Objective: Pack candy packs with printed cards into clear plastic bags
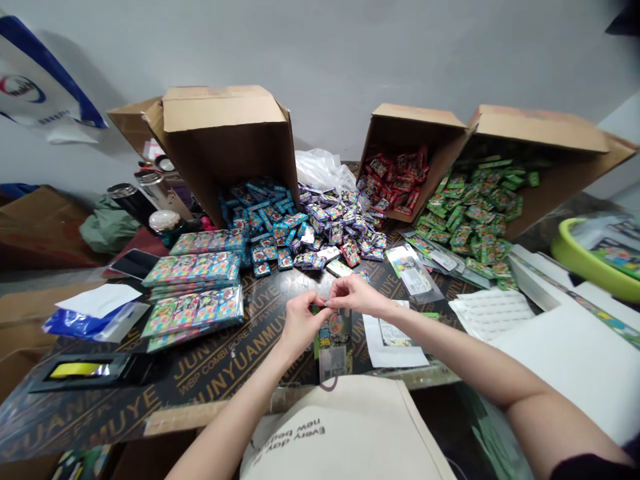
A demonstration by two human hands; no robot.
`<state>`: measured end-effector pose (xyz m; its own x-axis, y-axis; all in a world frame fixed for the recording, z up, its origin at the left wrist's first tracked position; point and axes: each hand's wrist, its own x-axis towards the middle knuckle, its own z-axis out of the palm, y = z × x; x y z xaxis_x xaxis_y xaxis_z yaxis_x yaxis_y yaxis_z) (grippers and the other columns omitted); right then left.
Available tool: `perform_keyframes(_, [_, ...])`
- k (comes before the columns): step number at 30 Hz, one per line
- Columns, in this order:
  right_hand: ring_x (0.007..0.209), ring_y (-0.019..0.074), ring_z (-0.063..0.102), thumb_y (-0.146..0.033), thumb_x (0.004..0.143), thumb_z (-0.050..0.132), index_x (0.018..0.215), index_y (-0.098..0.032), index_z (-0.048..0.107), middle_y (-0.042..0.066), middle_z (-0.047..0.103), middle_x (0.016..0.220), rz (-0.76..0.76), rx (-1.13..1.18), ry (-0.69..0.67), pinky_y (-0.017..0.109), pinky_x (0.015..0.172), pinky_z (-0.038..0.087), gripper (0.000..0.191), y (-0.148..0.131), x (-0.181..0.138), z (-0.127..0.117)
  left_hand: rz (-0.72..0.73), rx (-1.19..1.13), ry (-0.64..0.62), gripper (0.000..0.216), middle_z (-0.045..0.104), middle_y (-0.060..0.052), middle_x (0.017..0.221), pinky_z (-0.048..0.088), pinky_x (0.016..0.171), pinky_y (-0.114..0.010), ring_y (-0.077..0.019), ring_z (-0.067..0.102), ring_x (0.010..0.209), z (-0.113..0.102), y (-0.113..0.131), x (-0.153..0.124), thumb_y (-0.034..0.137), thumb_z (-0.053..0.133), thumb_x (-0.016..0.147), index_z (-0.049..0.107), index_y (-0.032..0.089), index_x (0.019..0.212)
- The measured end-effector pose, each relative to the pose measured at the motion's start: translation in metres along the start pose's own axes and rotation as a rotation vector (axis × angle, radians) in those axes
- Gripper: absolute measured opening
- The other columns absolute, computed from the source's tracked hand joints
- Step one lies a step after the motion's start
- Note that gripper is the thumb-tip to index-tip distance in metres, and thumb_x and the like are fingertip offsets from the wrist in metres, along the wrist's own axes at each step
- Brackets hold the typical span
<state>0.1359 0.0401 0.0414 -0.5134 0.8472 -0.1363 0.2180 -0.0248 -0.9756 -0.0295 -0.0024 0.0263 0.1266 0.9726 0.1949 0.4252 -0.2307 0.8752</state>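
My left hand (303,321) and my right hand (354,295) meet at the middle of the table, both closed in a pinch with fingertips touching. Between the fingertips is a tiny greenish bit, too small to name. Just below them is a dark printed plastic pouch (334,343) with a clear lower part; whether the fingers grip its top edge cannot be told. Beyond my hands lie heaps of small wrapped packs: blue (270,223), purple (335,217) and a single red one (351,253). A white sheet (395,350) with a printed card is beside my right forearm.
Cardboard boxes stand behind, one spilling blue packs (227,143), one with red packs (400,180), one with green packs (477,207). Stacked filled pouches (195,310) lie left, near a phone (134,262) and flasks (157,190). Right are white sheets (493,313) and a yellow-green basin (570,250).
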Motion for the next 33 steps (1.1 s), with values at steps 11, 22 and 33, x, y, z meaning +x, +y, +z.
perform_keyframes(11, [0.099, 0.0242, 0.05, -0.051, 0.072, 0.054, 0.11, -0.021, 0.047, 0.01, 0.055, 0.104, 0.032, -0.209, 0.54, 0.037, 0.079, 0.04, 0.049, 0.044, -0.006, -0.045, -0.135, -0.177, 0.041, 0.026, 0.069, -0.003, 0.089, 0.051, 0.074, -0.031, -0.0195, 0.063, 0.08, -0.042, 0.022, -0.039, 0.032, 0.059, 0.075, 0.062, 0.017, 0.096])
perform_keyframes(22, [0.087, 0.0298, 0.056, -0.034, 0.06, 0.068, 0.127, -0.018, 0.04, 0.015, 0.059, 0.093, 0.507, -0.695, 1.086, 0.043, 0.075, 0.04, 0.074, 0.128, -0.079, -0.184, 0.206, 0.91, 0.168, 0.043, 0.052, -0.012, 0.125, 0.025, 0.101, -0.052, -0.0307, 0.042, 0.119, -0.145, -0.093, -0.04, 0.035, 0.038, 0.083, 0.049, 0.019, 0.122])
perform_keyframes(33, [0.048, 0.0082, 0.046, -0.034, 0.065, 0.068, 0.097, -0.021, 0.05, -0.006, 0.049, 0.059, -0.083, 0.425, 0.585, 0.021, 0.048, 0.039, 0.04, 0.026, -0.045, -0.015, -0.116, -0.415, 0.052, 0.072, 0.052, -0.011, 0.124, 0.035, 0.097, -0.042, -0.0256, 0.047, 0.115, -0.038, -0.005, 0.003, 0.065, 0.04, 0.073, 0.04, 0.017, 0.127])
